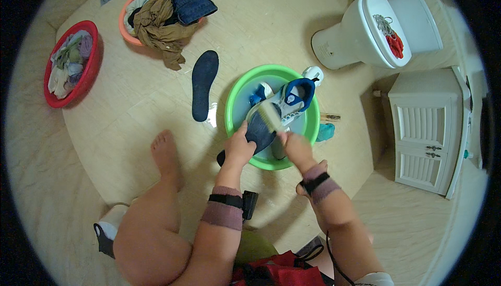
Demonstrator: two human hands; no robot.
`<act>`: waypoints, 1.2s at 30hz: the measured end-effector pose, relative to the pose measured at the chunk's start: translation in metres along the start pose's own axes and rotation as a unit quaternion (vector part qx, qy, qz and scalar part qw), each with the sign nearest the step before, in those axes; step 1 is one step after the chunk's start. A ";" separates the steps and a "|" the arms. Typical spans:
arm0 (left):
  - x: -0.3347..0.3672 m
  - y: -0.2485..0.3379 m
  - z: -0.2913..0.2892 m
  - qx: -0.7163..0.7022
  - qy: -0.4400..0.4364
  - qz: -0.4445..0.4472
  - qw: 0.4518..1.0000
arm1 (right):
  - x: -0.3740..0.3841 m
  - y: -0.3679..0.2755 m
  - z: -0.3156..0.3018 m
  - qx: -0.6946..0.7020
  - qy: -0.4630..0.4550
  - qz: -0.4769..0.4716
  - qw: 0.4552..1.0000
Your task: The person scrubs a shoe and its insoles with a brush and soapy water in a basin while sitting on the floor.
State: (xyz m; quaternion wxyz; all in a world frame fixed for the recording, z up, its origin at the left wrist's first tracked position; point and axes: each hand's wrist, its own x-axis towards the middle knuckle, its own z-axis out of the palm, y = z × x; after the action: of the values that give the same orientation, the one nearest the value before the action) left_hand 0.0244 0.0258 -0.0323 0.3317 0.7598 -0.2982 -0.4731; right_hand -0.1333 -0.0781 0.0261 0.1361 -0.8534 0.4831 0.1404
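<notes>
My left hand point(239, 146) is closed around a dark blue insole point(260, 134), tilted over the green basin point(315, 124). In my right hand point(297, 150) is a pale scrubbing brush point(271, 116), its bristles against or just above the insole's upper part; contact is hard to tell. A white and blue sneaker point(293, 100) leans in the basin, partly behind the insole and brush. Beside it a second blue and white shoe point(260, 94) lies in cloudy water, mostly hidden. Another dark insole point(205, 86) lies flat on the floor left of the basin.
Clothes heap over an orange basin point(123, 25) at the far left, near a red basin point(95, 64) of laundry. A turquoise cloth point(325, 132) and a white object point(313, 73) lie by the green basin. A toilet point(336, 35) and white cabinet point(424, 124) stand right.
</notes>
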 end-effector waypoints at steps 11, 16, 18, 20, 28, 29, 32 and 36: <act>-0.003 0.013 -0.004 0.026 -0.001 -0.007 1.000 | 0.027 0.011 -0.013 0.011 -0.040 0.048 0.998; 0.004 -0.006 0.000 -0.008 0.024 -0.007 1.000 | -0.001 -0.028 -0.007 -0.018 -0.063 -0.011 0.998; 0.000 0.007 -0.012 0.050 -0.031 -0.037 0.998 | -0.030 -0.037 -0.002 0.012 -0.058 -0.067 0.996; -0.003 0.002 -0.004 0.007 0.021 -0.014 1.000 | -0.015 -0.025 -0.010 -0.016 -0.045 -0.045 0.998; 0.003 -0.008 0.001 -0.020 0.013 -0.013 1.000 | -0.031 -0.033 0.007 0.055 -0.030 -0.030 0.998; 0.002 0.000 -0.006 0.008 -0.017 -0.032 0.999 | -0.038 -0.036 0.003 0.044 -0.043 -0.030 0.998; -0.001 -0.001 0.000 0.008 0.010 -0.017 1.000 | -0.018 -0.016 -0.001 0.012 -0.040 -0.026 0.999; 0.005 -0.002 0.010 -0.033 0.022 -0.017 0.999 | 0.023 0.009 -0.003 0.048 0.018 0.015 0.999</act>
State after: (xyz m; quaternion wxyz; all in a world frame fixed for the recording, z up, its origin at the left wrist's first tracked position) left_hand 0.0175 0.0207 -0.0396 0.3549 0.7634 -0.2627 -0.4715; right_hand -0.1293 -0.1023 0.0195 0.1665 -0.8409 0.5044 0.1040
